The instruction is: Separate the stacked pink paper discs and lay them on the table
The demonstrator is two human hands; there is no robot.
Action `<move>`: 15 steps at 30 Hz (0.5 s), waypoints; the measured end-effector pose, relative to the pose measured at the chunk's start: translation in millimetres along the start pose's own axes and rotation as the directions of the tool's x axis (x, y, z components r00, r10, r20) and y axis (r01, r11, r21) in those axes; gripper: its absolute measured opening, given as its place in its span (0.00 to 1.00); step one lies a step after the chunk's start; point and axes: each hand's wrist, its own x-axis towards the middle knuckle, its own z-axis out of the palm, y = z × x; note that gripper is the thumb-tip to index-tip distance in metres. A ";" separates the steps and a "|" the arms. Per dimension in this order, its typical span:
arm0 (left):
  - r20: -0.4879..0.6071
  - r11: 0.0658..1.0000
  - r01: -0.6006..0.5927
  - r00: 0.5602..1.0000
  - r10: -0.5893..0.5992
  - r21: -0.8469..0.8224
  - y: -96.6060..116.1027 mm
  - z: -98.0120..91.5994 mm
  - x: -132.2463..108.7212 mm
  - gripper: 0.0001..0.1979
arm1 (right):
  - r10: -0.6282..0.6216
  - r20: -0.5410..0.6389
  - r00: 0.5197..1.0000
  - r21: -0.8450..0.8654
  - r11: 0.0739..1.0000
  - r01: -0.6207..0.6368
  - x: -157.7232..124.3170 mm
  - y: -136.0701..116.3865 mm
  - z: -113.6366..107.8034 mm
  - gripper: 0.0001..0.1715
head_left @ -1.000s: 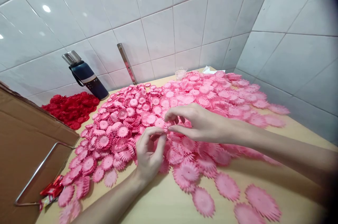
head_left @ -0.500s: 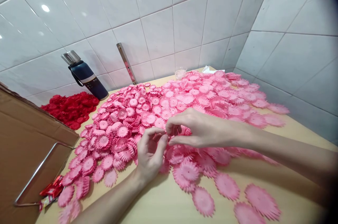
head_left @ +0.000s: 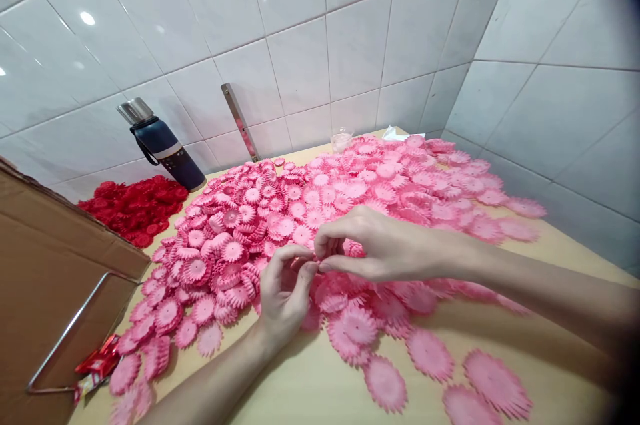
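Observation:
My left hand (head_left: 285, 288) is closed, thumb and forefinger pinched together at the near edge of the heap. Its fingertips meet those of my right hand (head_left: 367, 245), which is also closed in a pinch, coming in from the right. Whatever lies between the fingertips is small and mostly covered by the fingers; I cannot make it out. Under and behind both hands spreads a big heap of pink fringed paper-like discs (head_left: 233, 250). Flat single discs (head_left: 385, 381) lie loose on the table in front of my right hand.
A dark blue thermos bottle (head_left: 167, 150) stands by the tiled wall, beside a pile of red fringed pieces (head_left: 137, 208). At left is a cardboard box (head_left: 60, 291) with a metal wire handle. A metal strip (head_left: 240, 121) and a clear cup (head_left: 341, 140) are at the back.
The fingertips of my right hand have shifted slightly and sit closer against those of my left. Otherwise both hands stay in place and the heap looks the same.

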 end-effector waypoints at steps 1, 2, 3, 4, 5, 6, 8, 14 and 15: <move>-0.007 1.000 -0.003 1.000 0.003 -0.001 0.4 0.6 0.3 0.07 | 0.007 0.008 1.000 0.016 1.000 -0.007 0.1 0.0 -0.8 0.06; -0.013 1.000 -0.006 1.000 0.006 -0.002 0.9 1.1 0.6 0.06 | 0.013 0.017 1.000 0.034 0.999 -0.013 0.2 0.0 -1.7 0.07; -0.018 1.000 -0.007 1.000 0.007 -0.006 1.3 1.6 0.9 0.06 | 0.016 0.026 1.000 0.053 0.998 -0.018 0.2 0.0 -2.6 0.08; -0.020 1.000 -0.007 1.000 0.007 -0.012 1.7 1.9 1.1 0.06 | 0.018 0.032 0.999 0.070 0.997 -0.020 0.2 -0.1 -3.5 0.09; -0.016 1.000 -0.005 1.000 0.004 -0.022 1.9 2.1 1.2 0.06 | 0.017 0.034 0.999 0.082 0.996 -0.020 0.1 -0.2 -4.3 0.09; -0.008 0.999 0.002 1.000 -0.003 -0.036 2.0 2.1 1.1 0.06 | 0.019 0.033 0.999 0.086 0.996 -0.022 0.1 -0.4 -5.0 0.10; 0.021 0.997 0.032 0.999 -0.031 -0.070 1.8 1.9 0.5 0.08 | 0.024 0.027 0.999 0.074 0.997 -0.026 -0.1 -0.8 -5.7 0.10; 0.024 0.994 0.092 0.996 -0.090 -0.052 0.1 2.1 -1.7 0.07 | 0.028 0.030 0.999 0.033 0.999 -0.029 -1.0 -2.3 -4.3 0.11; 0.016 0.994 0.105 0.994 -0.104 -0.032 0.0 2.5 -1.7 0.07 | 0.025 0.024 0.999 0.029 0.999 -0.026 -1.0 -2.2 -3.8 0.11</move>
